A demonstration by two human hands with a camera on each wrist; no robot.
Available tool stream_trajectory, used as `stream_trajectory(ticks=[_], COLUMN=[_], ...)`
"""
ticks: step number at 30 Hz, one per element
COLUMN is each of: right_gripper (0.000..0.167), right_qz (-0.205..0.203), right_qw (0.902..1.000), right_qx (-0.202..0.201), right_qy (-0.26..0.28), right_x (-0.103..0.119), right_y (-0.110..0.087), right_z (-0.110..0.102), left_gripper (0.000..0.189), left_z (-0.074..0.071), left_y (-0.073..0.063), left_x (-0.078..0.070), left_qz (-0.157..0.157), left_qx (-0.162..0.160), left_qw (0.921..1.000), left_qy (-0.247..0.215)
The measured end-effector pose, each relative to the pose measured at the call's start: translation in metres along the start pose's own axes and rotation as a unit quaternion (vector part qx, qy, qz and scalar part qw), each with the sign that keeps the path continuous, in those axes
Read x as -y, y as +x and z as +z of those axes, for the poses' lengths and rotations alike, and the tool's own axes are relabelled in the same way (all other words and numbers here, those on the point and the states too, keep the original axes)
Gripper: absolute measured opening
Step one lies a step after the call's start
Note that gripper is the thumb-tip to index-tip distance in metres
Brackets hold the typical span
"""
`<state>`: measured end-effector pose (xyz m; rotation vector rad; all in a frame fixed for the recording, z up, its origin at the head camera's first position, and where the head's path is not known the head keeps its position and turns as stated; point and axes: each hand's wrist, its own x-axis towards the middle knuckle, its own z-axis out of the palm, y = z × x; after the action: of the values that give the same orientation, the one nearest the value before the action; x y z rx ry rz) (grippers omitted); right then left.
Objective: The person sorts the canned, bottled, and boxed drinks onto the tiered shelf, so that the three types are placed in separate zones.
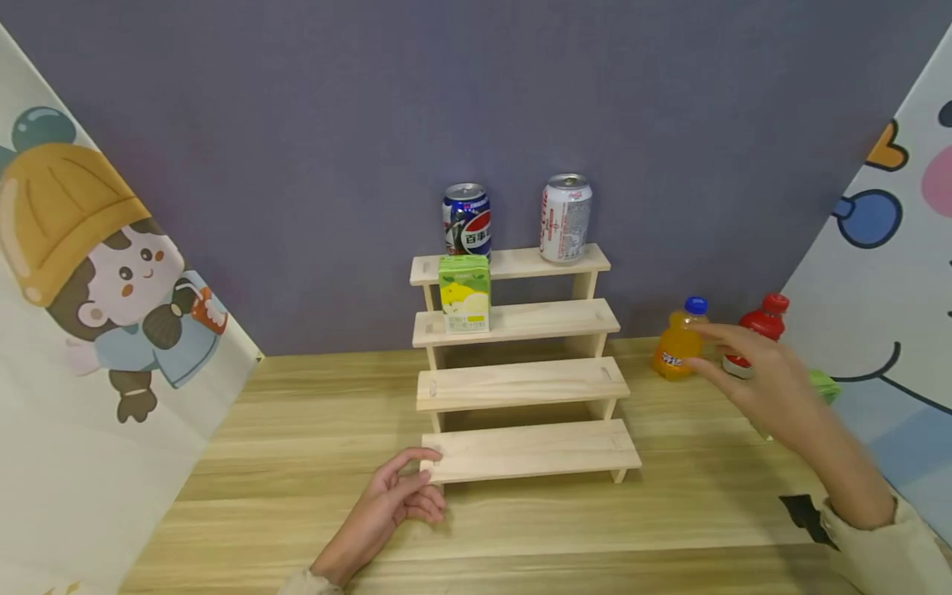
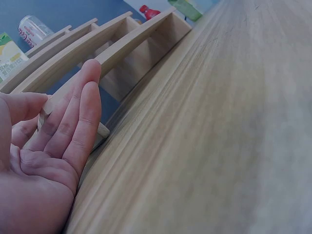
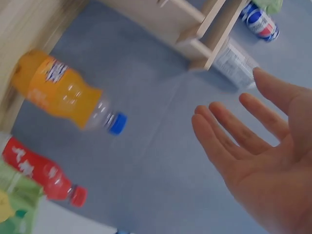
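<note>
A four-tiered wooden step rack (image 1: 524,384) stands against the back wall. My left hand (image 1: 394,496) pinches the left end of its lowest step, thumb at the front edge and index finger on top; the left wrist view shows the other fingers (image 2: 80,117) extended beside that end. My right hand (image 1: 777,388) is raised at the right, thumb and fingers spread with nothing between them. In the head view its fingertips overlap an orange soda bottle (image 1: 675,347) with a blue cap; the right wrist view shows this bottle (image 3: 58,90) apart from the hand.
A blue cola can (image 1: 468,219) and a white can (image 1: 567,219) stand on the top step. One step lower is a green-yellow lemon juice carton (image 1: 464,296). Behind the right hand are a red bottle (image 1: 766,322) and a green carton (image 1: 824,386). Printed panels flank both sides.
</note>
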<state>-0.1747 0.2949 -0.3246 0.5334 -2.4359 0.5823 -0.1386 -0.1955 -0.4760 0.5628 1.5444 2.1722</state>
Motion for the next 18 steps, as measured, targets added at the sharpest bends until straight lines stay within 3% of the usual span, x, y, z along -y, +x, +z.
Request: stream_trajectory(ticks=[6,10,15,18], right_gripper=[0.042,0.041,0.051,0.056], right_qz=[0.021,0.058,0.145,0.176], right_qw=[0.9995,0.9978,0.9862,0.9774], right_qx=[0.001,0.023,0.077,0.114], right_qy=[-0.024,-0.023,-0.019,-0.027], right_x=[-0.029,-0.048,-0.071,-0.086], right_y=[-0.008,-0.012,-0.019,-0.024], right_z=[-0.009,-0.016,-0.023,-0.026], left_gripper=[0.037,0.037,0.037,0.037], left_z=[0.001,0.0,0.0,-0.001], left_y=[-0.001,-0.001,-0.001,0.0], left_x=[0.0,0.0,0.001,0.0], left_qz=[-0.006,-0.007,-0.009,-0.007], left_qx=[-0.006,-0.006,-0.005,-0.002], left_qw=[1.0,1.0,0.9999,1.0], left_qy=[0.003,0.0,-0.003,-0.004])
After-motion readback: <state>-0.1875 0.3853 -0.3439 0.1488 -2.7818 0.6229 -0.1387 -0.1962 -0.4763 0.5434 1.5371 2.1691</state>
